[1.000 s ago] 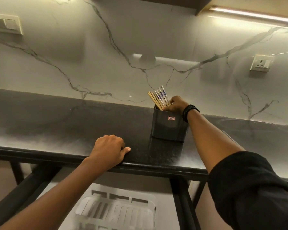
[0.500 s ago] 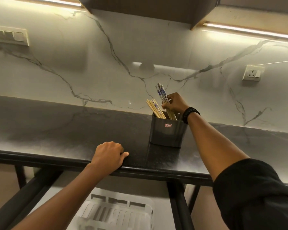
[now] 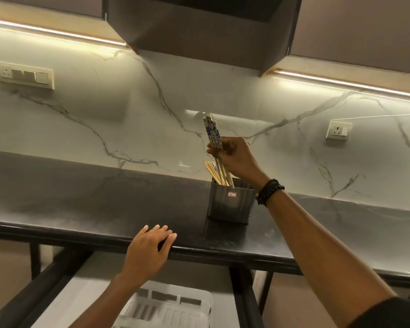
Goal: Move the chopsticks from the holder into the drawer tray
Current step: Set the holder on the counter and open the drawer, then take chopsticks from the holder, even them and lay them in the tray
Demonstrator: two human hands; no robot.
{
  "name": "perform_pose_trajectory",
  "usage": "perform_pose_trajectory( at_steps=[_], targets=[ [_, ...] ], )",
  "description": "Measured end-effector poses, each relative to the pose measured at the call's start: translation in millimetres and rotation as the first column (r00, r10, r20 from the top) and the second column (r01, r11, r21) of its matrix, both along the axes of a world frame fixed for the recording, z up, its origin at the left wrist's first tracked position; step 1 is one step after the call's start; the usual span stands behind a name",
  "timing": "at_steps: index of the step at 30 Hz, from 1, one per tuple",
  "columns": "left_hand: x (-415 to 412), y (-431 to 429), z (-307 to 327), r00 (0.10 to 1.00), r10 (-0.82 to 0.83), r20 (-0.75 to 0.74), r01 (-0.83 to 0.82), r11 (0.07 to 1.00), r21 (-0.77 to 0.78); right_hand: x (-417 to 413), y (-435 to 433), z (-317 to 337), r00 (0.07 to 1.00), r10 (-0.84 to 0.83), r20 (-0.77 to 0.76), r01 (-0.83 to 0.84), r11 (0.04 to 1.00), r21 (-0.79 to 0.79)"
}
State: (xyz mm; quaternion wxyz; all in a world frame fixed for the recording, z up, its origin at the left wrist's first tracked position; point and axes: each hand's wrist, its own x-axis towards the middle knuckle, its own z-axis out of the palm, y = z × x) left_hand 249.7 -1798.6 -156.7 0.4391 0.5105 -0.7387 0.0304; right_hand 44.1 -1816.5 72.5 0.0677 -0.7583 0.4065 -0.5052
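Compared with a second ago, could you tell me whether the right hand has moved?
Yes. Against the holder, the right hand has risen from its rim, drawing the blue-patterned chopsticks partly out.

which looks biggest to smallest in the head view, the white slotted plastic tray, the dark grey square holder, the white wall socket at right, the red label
1. white slotted plastic tray, nearer the camera, partly hidden
2. dark grey square holder
3. white wall socket
4. red label
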Motion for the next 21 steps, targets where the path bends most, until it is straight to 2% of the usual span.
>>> perform_pose_trajectory(
  at_steps=[4,8,11,13,16,21],
  targets=[
    [-3.3,10.4,12.4,0.968,-0.12,-0.219,0.104,0.991,-0.084,17.0,35.3,-19.6,0.986,0.146,0.086,-0.155,0.981,0.113],
    [-10.0,24.3,23.1,0.891,-0.283,-0.354,0.258,0.959,-0.118,27.2,58.8,-51.3,0.942,0.243,0.23,-0.299,0.92,0.254],
    [-13.2,33.1,28.7,0.79,-0.384,-0.478,0.424,0.905,-0.026,29.3,66.4,-75.6,0.912,0.255,0.321,-0.364,0.864,0.349],
    [-12.8,37.2,29.6,0.691,-0.447,-0.569,0.571,0.82,0.049,28.2,67.5,-90.2,0.896,0.255,0.365,-0.397,0.828,0.395],
    [-12.5,43.3,28.7,0.592,-0.465,-0.659,0.683,0.723,0.103,26.0,65.8,-107.1,0.875,0.244,0.419,-0.438,0.766,0.47],
    [-13.9,47.2,29.2,0.534,-0.407,-0.741,0.734,0.658,0.168,24.6,59.5,-115.1,0.867,0.232,0.441,-0.462,0.707,0.536]
  ],
)
